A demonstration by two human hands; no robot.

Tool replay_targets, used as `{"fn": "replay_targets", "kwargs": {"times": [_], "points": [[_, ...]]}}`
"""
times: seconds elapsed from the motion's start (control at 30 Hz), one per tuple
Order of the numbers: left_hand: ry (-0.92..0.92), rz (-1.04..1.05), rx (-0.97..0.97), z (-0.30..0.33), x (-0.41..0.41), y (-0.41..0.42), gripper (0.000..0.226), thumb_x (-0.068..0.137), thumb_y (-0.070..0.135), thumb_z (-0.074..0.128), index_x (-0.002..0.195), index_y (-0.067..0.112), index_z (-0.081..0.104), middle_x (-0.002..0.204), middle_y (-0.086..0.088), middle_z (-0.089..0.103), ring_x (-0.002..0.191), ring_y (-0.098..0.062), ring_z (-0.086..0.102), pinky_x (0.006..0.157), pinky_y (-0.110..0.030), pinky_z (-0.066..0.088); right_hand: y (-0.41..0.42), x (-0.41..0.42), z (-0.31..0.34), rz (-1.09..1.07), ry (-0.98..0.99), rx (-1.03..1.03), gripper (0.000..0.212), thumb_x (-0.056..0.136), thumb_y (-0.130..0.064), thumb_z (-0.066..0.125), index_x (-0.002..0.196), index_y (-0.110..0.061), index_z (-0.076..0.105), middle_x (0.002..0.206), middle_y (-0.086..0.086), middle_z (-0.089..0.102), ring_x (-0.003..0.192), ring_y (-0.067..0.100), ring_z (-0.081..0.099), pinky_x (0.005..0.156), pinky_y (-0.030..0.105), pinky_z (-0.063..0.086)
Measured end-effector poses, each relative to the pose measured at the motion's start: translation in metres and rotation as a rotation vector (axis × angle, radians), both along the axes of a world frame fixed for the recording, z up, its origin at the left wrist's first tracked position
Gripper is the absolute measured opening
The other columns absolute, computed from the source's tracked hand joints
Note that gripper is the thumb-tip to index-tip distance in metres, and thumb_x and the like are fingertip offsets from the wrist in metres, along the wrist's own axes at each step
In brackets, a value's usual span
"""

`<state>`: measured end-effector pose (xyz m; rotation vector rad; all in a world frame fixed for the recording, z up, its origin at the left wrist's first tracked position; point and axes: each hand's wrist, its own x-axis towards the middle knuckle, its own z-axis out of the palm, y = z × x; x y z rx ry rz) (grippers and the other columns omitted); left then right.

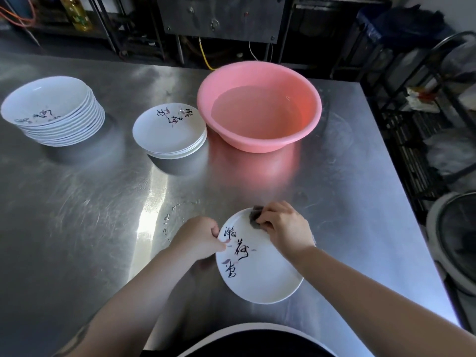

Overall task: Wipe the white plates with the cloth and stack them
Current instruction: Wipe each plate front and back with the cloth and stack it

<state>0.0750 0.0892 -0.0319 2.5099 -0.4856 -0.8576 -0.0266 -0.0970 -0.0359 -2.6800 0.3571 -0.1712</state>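
Wiping goes best if the left hand (203,237), pinching the plate (257,269) by its rim, steadies it. The right hand (283,228), its grip clenched on the cloth (255,218), should sweep the whole face.

We see a pink basin (258,109) holding water on a steel table (77,215). Behind the table stands a dark metal cabinet (221,19), with an oil bottle (77,14) far left and a wire rack (425,104) at right
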Motion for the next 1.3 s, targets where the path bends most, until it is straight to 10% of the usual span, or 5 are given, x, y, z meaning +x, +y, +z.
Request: {"fn": "replay_targets", "kwargs": {"times": [0.43,0.6,0.93,1.1,1.3], "points": [[0.098,-0.006,-0.005,0.003,0.000,-0.002,0.020,0.077,0.020,0.072,0.063,0.015,0.058,0.056,0.001,0.068,0.052,-0.012,0.065,0.056,-0.024,0.048,-0.009,-0.001,0.001,-0.003,0.004,-0.025,0.009,0.085,-0.015,0.069,0.083,-0.021,0.076,0.090,-0.008,0.065,0.094,0.016,0.056,0.060,0.030,0.048],[-0.151,-0.023,-0.051,0.013,0.006,-0.026,0.024,0.078,0.032,0.074,0.069,0.021,0.055,0.072,0.004,0.064,0.073,-0.020,0.060,0.064,-0.030,0.045,0.007,0.013,0.009,0.160,-0.053,0.026,0.011,0.080,-0.009,0.072,0.080,-0.018,0.077,0.087,-0.004,0.070,0.088,0.022,0.061,0.064,0.026,0.047],[0.065,-0.092,0.044,0.007,0.000,-0.011,0.022,0.070,0.024,0.073,0.060,0.018,0.055,0.060,0.002,0.064,0.060,-0.023,0.063,0.057,-0.026,0.045,-0.003,0.005,0.003,0.006,-0.033,-0.010,0.009,0.083,-0.013,0.071,0.083,-0.020,0.076,0.090,-0.007,0.067,0.092,0.019,0.058,0.059,0.028,0.046],[-0.106,0.033,-0.138,0.010,0.004,-0.033,0.011,0.083,0.019,0.071,0.092,0.013,0.068,0.088,-0.004,0.072,0.087,-0.026,0.066,0.078,-0.037,0.053,0.009,0.016,0.004,0.158,-0.050,0.017,0.009,0.081,-0.012,0.072,0.084,-0.019,0.077,0.093,-0.006,0.070,0.091,0.023,0.061,0.063,0.025,0.044],[0.133,0.105,-0.066,0.004,0.006,-0.008,0.011,0.081,0.012,0.067,0.076,0.013,0.056,0.064,-0.009,0.071,0.056,-0.031,0.067,0.053,-0.028,0.048,-0.014,0.008,0.001,-0.041,0.016,-0.031,0.010,0.085,-0.015,0.068,0.087,-0.023,0.075,0.096,-0.009,0.065,0.098,0.018,0.055,0.062,0.033,0.052]]}}
